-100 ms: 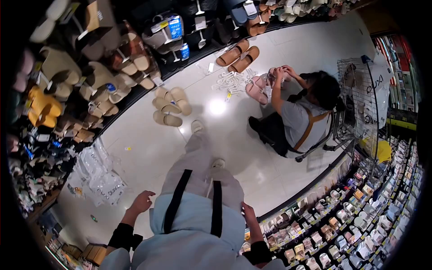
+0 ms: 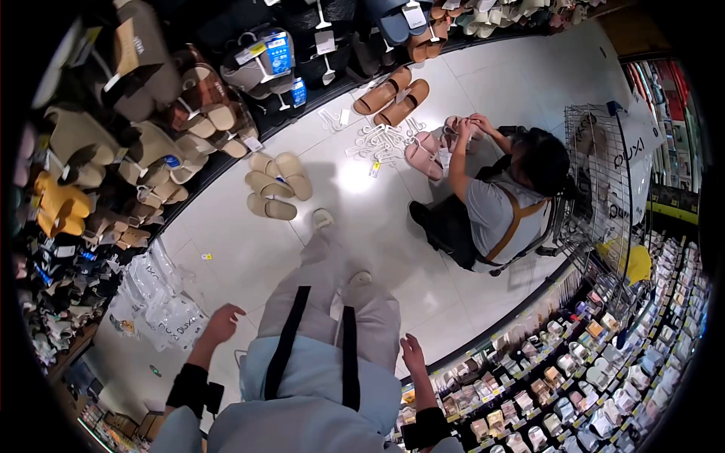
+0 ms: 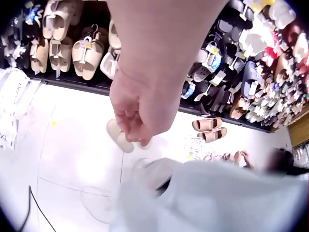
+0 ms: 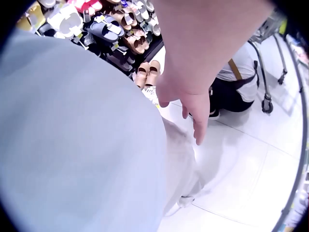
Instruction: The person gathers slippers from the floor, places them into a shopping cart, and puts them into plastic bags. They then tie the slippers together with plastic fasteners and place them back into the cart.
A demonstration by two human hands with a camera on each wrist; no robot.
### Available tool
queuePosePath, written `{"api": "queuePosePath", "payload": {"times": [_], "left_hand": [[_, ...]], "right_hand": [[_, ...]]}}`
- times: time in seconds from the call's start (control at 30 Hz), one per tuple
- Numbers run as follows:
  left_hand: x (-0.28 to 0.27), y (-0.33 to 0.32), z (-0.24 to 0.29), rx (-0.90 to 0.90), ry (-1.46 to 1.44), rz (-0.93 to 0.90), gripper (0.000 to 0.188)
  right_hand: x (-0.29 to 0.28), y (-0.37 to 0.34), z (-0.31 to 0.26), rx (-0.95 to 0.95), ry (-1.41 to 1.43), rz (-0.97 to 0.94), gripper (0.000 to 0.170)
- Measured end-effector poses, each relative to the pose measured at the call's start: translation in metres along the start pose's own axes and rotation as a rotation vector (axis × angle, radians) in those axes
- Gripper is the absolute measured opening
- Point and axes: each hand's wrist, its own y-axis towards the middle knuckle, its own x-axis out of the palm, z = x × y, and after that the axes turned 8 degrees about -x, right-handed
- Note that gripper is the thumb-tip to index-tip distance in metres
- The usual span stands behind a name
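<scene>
My left hand [image 2: 223, 323] hangs beside my left hip with loosely curled fingers and holds nothing. The left wrist view shows the same hand [image 3: 142, 108] from behind, over the floor. Out from my right hip, my right hand [image 2: 411, 355] is empty; in the right wrist view its fingers [image 4: 199, 128] point down, relaxed. Ahead of my feet lie beige slippers [image 2: 291, 175]. Farther off are brown slippers [image 2: 402, 106], a pile of white plastic hangers [image 2: 377, 143] and pink slippers [image 2: 423, 155].
A person [image 2: 506, 204] sits low on the right, hands on a pink slipper. Behind them stands a wire cart [image 2: 596, 174]. Slipper racks [image 2: 143, 143] line the left and far side; packaged goods fill the right shelf [image 2: 559, 392]. Clear plastic bags [image 2: 162, 302] lie at left.
The floor and slippers have shifted slightly left in the head view. My right hand now shows apart from my trouser leg, and my left hand sits a little higher and farther left.
</scene>
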Motion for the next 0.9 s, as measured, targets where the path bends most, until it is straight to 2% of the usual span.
{"api": "queuePosePath", "payload": {"times": [0.07,0.13,0.17,0.2,0.27,0.3,0.4,0.43,0.47,0.5,0.53,0.57,0.6,0.63,0.67,0.7,0.77,0.83,0.87,0.9], "left_hand": [[-0.026,0.058,0.027,0.006,-0.105,-0.043,0.038],[-0.051,0.111,0.053,0.130,0.017,-0.082,0.035],[-0.052,0.141,0.060,0.156,0.068,-0.110,0.028],[-0.052,0.171,0.074,0.182,0.077,-0.121,0.028],[-0.046,0.222,0.101,0.232,0.298,-0.201,0.021],[-0.039,0.245,0.113,0.249,0.343,-0.192,0.019],[-0.004,0.312,0.142,0.305,0.513,-0.060,0.013],[0.007,0.325,0.166,0.254,0.682,-0.100,0.011],[0.021,0.335,0.190,0.235,0.735,-0.116,0.012],[0.044,0.345,0.198,0.312,0.634,-0.071,0.011],[0.059,0.349,0.216,0.404,0.419,-0.122,0.017],[0.069,0.330,0.243,0.369,0.056,-0.147,0.030],[0.081,0.319,0.260,0.394,0.073,-0.171,0.040],[0.084,0.297,0.278,0.381,0.048,-0.195,0.040],[0.086,0.278,0.286,0.379,0.018,-0.217,0.041],[0.094,0.263,0.272,0.346,0.010,-0.209,0.041],[0.109,0.235,0.249,0.229,-0.325,-0.220,0.041],[0.117,0.207,0.196,0.158,-0.389,-0.078,0.040],[0.133,0.189,0.145,-0.023,-0.485,0.017,0.041],[0.157,0.167,0.091,-0.188,-0.571,0.087,0.042]], "right_hand": [[-0.004,0.022,-0.036,-0.094,-0.014,-0.114,0.050],[0.018,0.037,-0.059,-0.467,-0.298,-0.114,0.051],[0.023,0.040,-0.083,-0.392,-0.439,-0.161,0.051],[0.026,0.055,-0.093,-0.387,-0.431,-0.132,0.051],[0.027,0.086,-0.098,-0.388,-0.565,-0.340,0.051],[0.027,0.108,-0.096,-0.450,-0.617,-0.373,0.049],[0.024,0.181,-0.114,-0.328,-0.518,-0.308,0.043],[0.025,0.209,-0.122,-0.314,-0.499,-0.282,0.041],[0.026,0.237,-0.127,-0.328,-0.459,-0.192,0.038],[0.026,0.264,-0.135,-0.364,-0.520,-0.102,0.035],[0.029,0.280,-0.150,-0.420,-0.474,0.008,0.033],[0.028,0.291,-0.169,-0.455,-0.191,-0.034,0.030],[0.025,0.281,-0.206,-0.514,-0.197,-0.059,0.024],[0.022,0.270,-0.233,-0.554,-0.116,-0.177,0.024],[0.014,0.262,-0.249,-0.737,-0.202,-0.270,0.025],[0.001,0.252,-0.258,-0.899,-0.362,-0.325,0.025],[-0.028,0.246,-0.269,-0.942,-0.552,-0.503,0.024],[-0.052,0.249,-0.270,-0.983,-0.771,-0.593,0.022],[-0.073,0.260,-0.264,-0.987,-0.919,-0.611,0.022],[-0.079,0.260,-0.261,-0.978,-0.933,-0.600,0.022]]}}
